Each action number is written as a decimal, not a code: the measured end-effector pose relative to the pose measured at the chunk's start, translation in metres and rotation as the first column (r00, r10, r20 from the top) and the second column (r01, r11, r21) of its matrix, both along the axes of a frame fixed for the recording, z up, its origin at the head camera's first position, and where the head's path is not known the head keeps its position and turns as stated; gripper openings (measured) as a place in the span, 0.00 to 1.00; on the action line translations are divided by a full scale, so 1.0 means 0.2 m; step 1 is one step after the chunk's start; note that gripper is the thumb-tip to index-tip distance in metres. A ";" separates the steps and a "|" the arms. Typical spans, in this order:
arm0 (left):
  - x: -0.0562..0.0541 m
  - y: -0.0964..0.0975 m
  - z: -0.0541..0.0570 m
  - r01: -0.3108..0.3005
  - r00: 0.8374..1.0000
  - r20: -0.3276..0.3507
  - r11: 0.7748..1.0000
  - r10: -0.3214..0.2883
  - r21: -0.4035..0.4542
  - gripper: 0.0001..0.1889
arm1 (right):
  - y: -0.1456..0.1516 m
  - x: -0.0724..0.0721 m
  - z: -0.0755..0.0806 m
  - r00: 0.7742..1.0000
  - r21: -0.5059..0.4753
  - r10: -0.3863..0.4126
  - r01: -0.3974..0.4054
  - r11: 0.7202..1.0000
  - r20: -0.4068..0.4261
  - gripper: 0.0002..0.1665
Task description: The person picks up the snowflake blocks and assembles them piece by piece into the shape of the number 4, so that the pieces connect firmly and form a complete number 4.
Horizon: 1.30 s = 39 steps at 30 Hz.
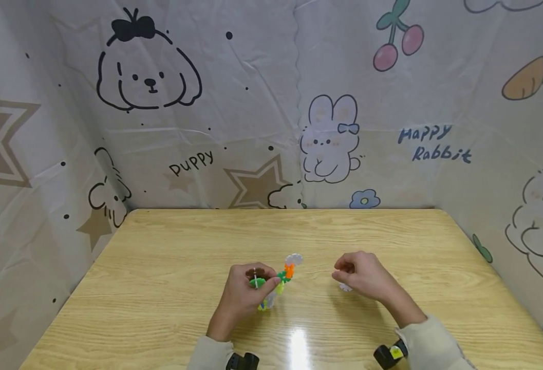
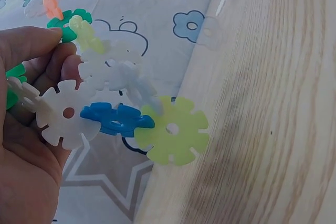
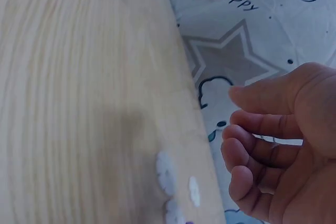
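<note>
My left hand (image 1: 240, 295) grips a linked chain of notched plastic flower discs. Thumb and fingers pinch it at a green disc (image 2: 68, 18). Beyond that sit an orange disc (image 1: 289, 271) and a clear whitish disc (image 1: 294, 258). Hanging down in the left wrist view are white discs (image 2: 79, 124), a blue disc (image 2: 116, 119) and a yellow-green disc (image 2: 176, 135). Brown and green discs show within the left hand's grasp. My right hand (image 1: 363, 276), fingers loosely bent with nothing between them, hovers just above a white disc (image 1: 345, 288) on the table.
Several whitish discs lie on the wood-grain table (image 1: 160, 257); the right wrist view shows a white disc (image 3: 166, 174) and another seen narrow (image 3: 195, 191), with a bit of purple at the bottom. A printed cloth (image 1: 253, 113) hangs behind the table and at its sides.
</note>
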State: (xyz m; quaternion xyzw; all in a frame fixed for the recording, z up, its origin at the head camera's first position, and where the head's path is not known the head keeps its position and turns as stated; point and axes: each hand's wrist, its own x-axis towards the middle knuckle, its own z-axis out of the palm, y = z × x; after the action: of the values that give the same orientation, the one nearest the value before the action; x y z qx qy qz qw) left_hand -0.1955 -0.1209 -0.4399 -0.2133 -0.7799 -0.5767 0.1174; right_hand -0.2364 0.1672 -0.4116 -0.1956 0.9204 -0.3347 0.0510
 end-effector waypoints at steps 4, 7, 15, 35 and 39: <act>0.00 0.00 0.00 0.005 1.000 0.005 1.000 -0.005 0.006 0.04 | 0.03 0.00 -0.03 1.000 0.043 -0.022 0.022 0.999 0.001 0.09; 0.00 0.00 0.00 0.002 1.000 0.013 1.000 -0.002 0.010 0.04 | 0.04 -0.01 -0.06 0.999 0.074 -0.051 0.050 0.996 0.014 0.10; 0.03 0.01 0.06 -0.018 1.000 0.015 1.000 0.018 -0.010 0.04 | 0.08 -0.02 -0.12 0.992 0.151 -0.121 0.113 0.982 0.041 0.13; 0.07 0.02 0.14 0.008 1.000 -0.013 1.000 -0.008 -0.007 0.05 | 0.09 -0.03 -0.17 0.990 0.142 -0.131 0.122 0.982 0.054 0.12; 0.06 0.02 0.12 -0.001 1.000 -0.002 1.000 0.001 -0.016 0.05 | 0.08 -0.04 -0.17 0.984 0.136 -0.143 0.129 0.982 0.102 0.12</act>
State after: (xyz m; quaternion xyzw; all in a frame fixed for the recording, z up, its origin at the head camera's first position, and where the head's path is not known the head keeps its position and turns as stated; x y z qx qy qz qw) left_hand -0.1829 -0.1177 -0.4151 -0.2145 -0.7844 -0.5702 0.1168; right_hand -0.2446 0.1834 -0.4449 -0.1094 0.9470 -0.2878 0.0915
